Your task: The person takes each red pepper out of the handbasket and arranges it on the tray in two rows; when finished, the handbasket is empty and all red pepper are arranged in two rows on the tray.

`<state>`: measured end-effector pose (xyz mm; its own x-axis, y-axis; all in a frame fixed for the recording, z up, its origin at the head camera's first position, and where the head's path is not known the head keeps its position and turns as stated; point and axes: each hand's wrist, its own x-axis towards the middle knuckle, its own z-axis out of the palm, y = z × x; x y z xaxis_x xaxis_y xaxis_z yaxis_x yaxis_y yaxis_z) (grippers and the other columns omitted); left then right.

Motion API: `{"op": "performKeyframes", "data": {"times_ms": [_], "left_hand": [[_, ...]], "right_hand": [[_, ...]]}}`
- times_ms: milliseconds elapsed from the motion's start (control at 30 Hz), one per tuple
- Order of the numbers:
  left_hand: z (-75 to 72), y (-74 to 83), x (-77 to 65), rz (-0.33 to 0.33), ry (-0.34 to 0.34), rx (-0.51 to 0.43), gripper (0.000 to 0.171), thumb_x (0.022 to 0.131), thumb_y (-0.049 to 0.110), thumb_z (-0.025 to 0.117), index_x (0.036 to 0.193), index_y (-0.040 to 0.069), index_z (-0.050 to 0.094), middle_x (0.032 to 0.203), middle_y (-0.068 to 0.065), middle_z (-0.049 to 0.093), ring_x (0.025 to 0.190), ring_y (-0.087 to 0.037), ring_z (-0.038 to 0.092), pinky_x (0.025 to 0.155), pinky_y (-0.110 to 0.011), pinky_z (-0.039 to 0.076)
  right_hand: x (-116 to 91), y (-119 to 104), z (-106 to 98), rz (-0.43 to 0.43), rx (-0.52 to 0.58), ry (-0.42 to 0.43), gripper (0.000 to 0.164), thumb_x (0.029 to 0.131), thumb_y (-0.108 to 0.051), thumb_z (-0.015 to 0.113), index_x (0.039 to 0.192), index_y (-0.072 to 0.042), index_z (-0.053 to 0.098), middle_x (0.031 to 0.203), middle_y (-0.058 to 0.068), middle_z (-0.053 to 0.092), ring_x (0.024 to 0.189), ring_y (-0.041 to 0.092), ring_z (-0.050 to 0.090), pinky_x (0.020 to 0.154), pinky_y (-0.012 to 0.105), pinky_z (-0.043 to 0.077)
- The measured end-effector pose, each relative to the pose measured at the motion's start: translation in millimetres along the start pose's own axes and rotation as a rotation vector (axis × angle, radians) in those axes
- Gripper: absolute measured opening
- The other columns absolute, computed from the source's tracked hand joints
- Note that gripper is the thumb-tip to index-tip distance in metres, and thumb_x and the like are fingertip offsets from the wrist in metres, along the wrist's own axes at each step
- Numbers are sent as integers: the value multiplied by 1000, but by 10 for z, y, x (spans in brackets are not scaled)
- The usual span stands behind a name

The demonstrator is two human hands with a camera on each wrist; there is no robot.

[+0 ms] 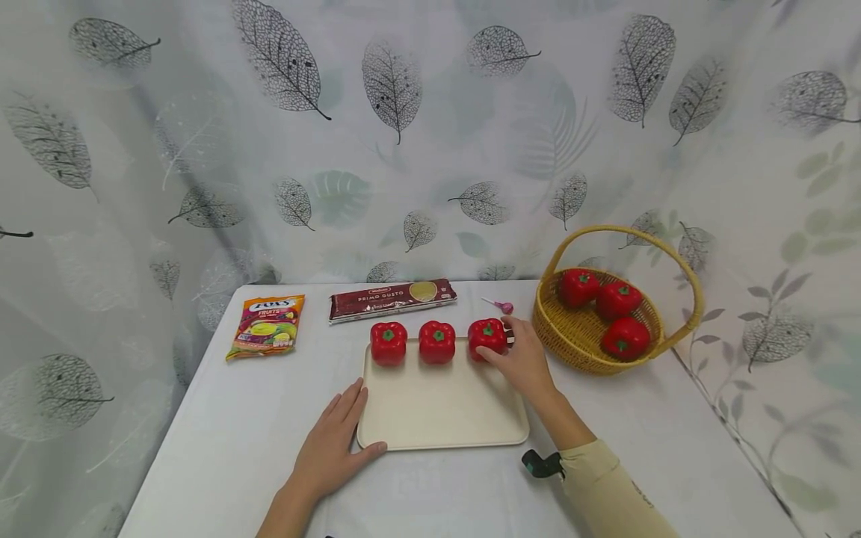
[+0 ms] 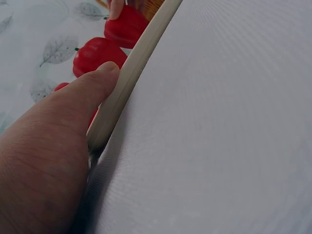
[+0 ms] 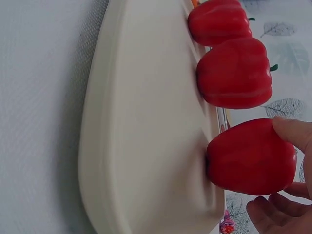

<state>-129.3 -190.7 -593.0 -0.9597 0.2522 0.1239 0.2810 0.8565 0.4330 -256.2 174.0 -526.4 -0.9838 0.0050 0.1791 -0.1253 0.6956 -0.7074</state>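
A cream tray (image 1: 440, 407) lies on the table with a row of three red bell peppers along its far edge: the left one (image 1: 388, 344), the middle one (image 1: 436, 342) and the right one (image 1: 486, 338). My right hand (image 1: 526, 362) holds the right pepper, thumb on its near side and fingers around its far right side. In the right wrist view, that pepper (image 3: 251, 158) sits at the tray's edge. My left hand (image 1: 334, 442) rests against the tray's near left corner with fingers straight, its thumb (image 2: 100, 80) touching the rim in the left wrist view.
A wicker basket (image 1: 561, 329) with three more red bell peppers stands at the right. Behind the tray lie a long dark red packet (image 1: 393, 300) and a pink lollipop (image 1: 503, 307). A candy bag (image 1: 267, 326) is at the back left. A leaf-print curtain (image 1: 430, 149) hangs behind.
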Motion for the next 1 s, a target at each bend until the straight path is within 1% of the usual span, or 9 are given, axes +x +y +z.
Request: {"op": "performKeyframes", "data": {"times_ms": [233, 367, 667, 900, 1000], "left_hand": [[-11, 6, -2, 8, 7, -3, 110, 93, 81, 63, 170, 9, 35, 179, -5, 26, 161, -27, 30, 131, -51, 25], [-13, 5, -1, 7, 7, -4, 109, 93, 80, 64, 170, 9, 35, 179, -5, 26, 161, -28, 30, 130, -51, 25], [-9, 4, -3, 2, 4, -8, 109, 93, 80, 64, 170, 9, 35, 178, -5, 27, 161, -28, 30, 130, -52, 25], [-5, 8, -5, 12, 19, -5, 108, 92, 78, 67, 170, 9, 36, 178, -5, 28, 161, -27, 31, 130, -51, 25], [1, 5, -4, 18, 28, -6, 108, 92, 77, 68, 169, 8, 38, 178, -5, 28, 161, -27, 31, 131, -51, 26]], "right_hand": [[0, 3, 1, -14, -27, 8, 88, 86, -36, 94, 155, 0, 51, 139, 20, 57, 124, 36, 60, 97, 51, 63], [-3, -3, -1, -4, -33, 5, 90, 86, -37, 94, 156, -1, 51, 138, 20, 57, 124, 35, 60, 96, 51, 63], [-10, -27, -13, -9, -50, 1, 91, 87, -38, 93, 157, 0, 50, 140, 21, 57, 126, 38, 60, 98, 52, 62], [-21, -45, -23, 2, -57, -12, 92, 87, -39, 93, 158, -1, 49, 144, 22, 56, 132, 39, 58, 103, 55, 59], [-22, -48, -27, 4, -49, -14, 92, 87, -39, 94, 159, -1, 50, 145, 22, 56, 133, 39, 58, 103, 55, 59]]}}
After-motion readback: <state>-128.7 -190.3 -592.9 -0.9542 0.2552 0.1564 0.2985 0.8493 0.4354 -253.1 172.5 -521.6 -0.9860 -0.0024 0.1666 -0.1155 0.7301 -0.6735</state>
